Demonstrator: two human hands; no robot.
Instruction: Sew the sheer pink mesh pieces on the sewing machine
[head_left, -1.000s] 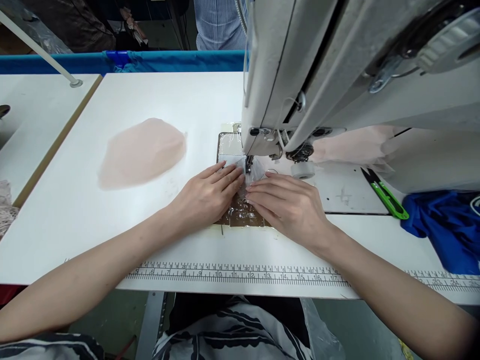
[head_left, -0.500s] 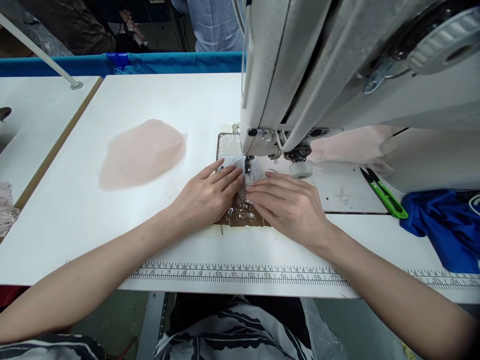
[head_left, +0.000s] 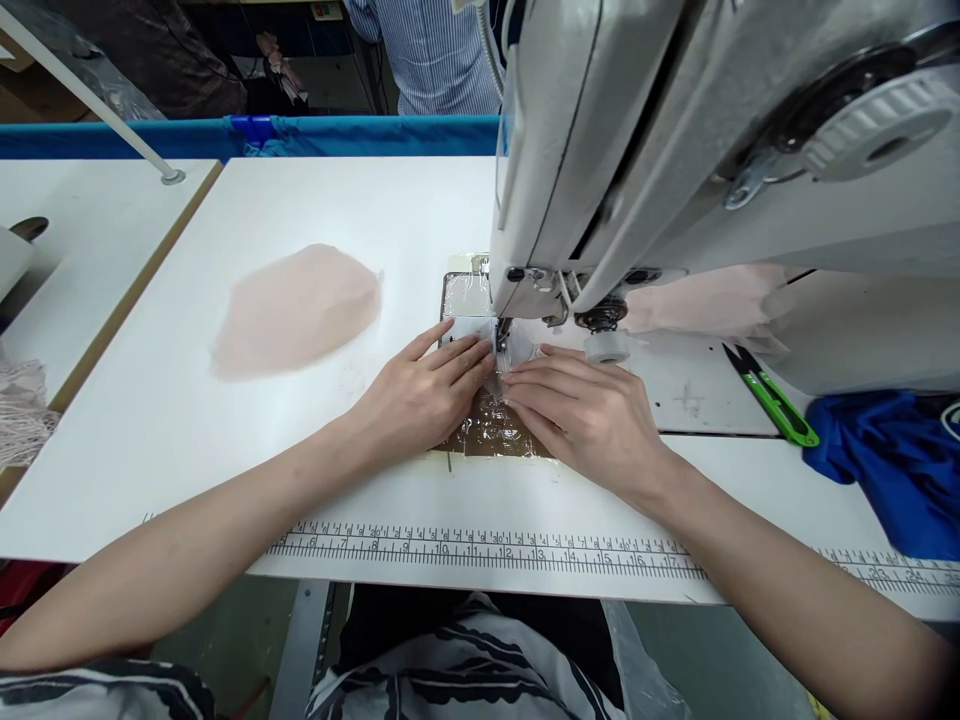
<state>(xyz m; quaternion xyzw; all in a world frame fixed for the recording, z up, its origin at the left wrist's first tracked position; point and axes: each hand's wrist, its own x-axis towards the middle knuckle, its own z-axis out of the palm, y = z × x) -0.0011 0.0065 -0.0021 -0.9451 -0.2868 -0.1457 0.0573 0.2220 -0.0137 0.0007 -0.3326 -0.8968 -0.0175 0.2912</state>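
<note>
Under the presser foot [head_left: 503, 335] of a sewing machine [head_left: 559, 240] lies a small piece of pale, sheer fabric [head_left: 519, 345], mostly covered by my fingers. My left hand [head_left: 431, 390] rests flat to the left of the foot, fingers stretched and a little apart, the tips on the fabric's edge. On the other side, my right hand [head_left: 589, 405] has its fingers together, their tips closed on the fabric just right of the foot. Below both hands, clear tape covers a brown plate [head_left: 487, 430] in the tabletop. A pale pink fabric piece [head_left: 300, 312] lies flat on the left.
Green thread snips [head_left: 772, 395] and a blue cloth [head_left: 885, 460] lie at right. More pink fabric [head_left: 701, 300] sits behind the machine's needle area. A printed ruler [head_left: 472, 545] runs along the front edge. White lace [head_left: 26, 410] is at far left. Other people stand beyond the blue-covered edge [head_left: 375, 133].
The view has shifted slightly, so the scene sits a bit further right and lower. Both hands keep nearly the same place beside the presser foot; the fabric shows little visible movement.
</note>
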